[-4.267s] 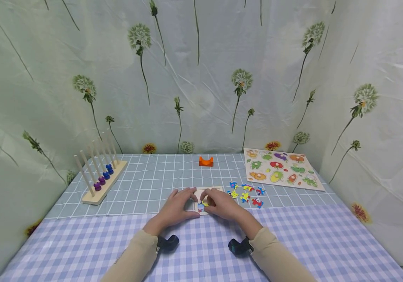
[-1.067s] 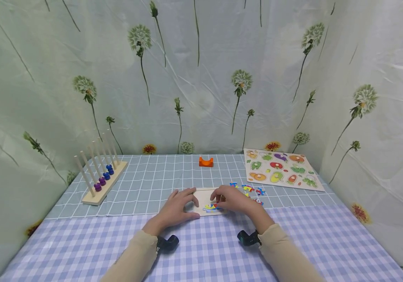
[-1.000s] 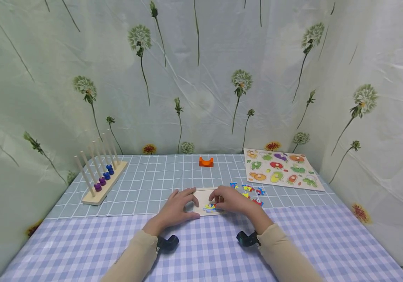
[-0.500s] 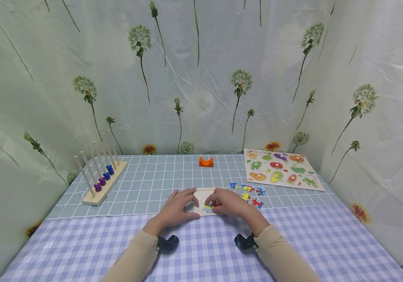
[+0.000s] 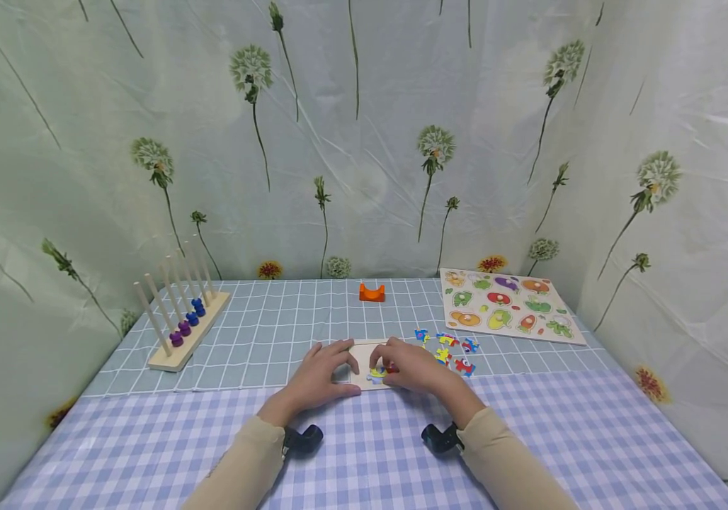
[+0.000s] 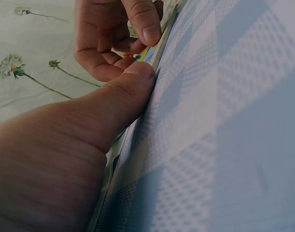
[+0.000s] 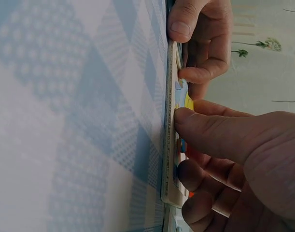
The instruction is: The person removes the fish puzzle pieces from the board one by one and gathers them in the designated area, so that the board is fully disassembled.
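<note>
A pale wooden puzzle tray point(image 5: 362, 350) lies on the table in front of me. My left hand point(image 5: 319, 372) grips its left end, thumb at the near edge and fingertips at the left part of the tray. Above its near right part, my right hand point(image 5: 411, 365) pinches a small jigsaw piece, mostly hidden by the fingers; bits of red and yellow show. Light blue and yellow pieces point(image 5: 374, 379) lie along the tray's near edge. In the right wrist view, a yellow-and-blue piece point(image 7: 188, 102) shows beside the right thumb point(image 7: 186, 117).
Several loose jigsaw pieces point(image 5: 464, 367) lie right of the tray. Behind them is a vegetable puzzle board point(image 5: 517, 308). An orange curved block point(image 5: 372, 292) stands at the back, and a wooden peg stand point(image 5: 195, 333) with blue and purple beads is at the left.
Since 4.3 seconds ago, my right hand has shifted right along the tray. In the last second it has come slightly left and nearer. My left hand has stayed in place.
</note>
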Tool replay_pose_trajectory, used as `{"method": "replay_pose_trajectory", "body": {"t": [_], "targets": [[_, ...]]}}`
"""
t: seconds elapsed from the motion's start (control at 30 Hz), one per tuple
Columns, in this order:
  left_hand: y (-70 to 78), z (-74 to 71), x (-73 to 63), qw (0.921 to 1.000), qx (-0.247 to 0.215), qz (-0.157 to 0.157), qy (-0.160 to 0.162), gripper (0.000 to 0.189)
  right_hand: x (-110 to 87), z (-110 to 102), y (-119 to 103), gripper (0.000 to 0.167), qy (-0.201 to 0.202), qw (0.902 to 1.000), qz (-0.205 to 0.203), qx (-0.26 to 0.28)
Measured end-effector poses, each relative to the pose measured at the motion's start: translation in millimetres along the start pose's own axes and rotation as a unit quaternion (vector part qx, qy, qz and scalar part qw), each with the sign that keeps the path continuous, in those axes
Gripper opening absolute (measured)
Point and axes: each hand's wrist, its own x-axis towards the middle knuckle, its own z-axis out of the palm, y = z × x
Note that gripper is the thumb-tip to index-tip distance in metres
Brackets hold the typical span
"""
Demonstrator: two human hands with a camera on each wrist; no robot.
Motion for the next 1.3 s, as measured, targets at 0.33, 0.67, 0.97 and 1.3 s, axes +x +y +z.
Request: {"method": "replay_pose_trajectory", "body": {"t": [0.33,0.67,0.97,1.3], "targets": [[-0.6,-0.2,0.1,1.0,-0.001,0.0,-0.002,0.028,-1.2,-2,-3,0.027,-0.004,1.0,0.001,-0.007],[-0.9,-0.1,-0.9,1.0,-0.005,0.004,0.0,0.028,-1.9,-4,-5,0.024,0.002,0.9999,-0.002,-0.01],[-0.4,-0.4,-0.2,1.0,-0.003,0.003,-0.003,0.029,-2.8,-8,-2,0.018,0.004,0.9999,-0.002,0.016],[-1.0,-0.9,-0.5,0.9999,-0.009,0.011,0.002,0.028,-4.9,-12,2,0.017,0.009,0.9978,-0.019,0.062]]}}
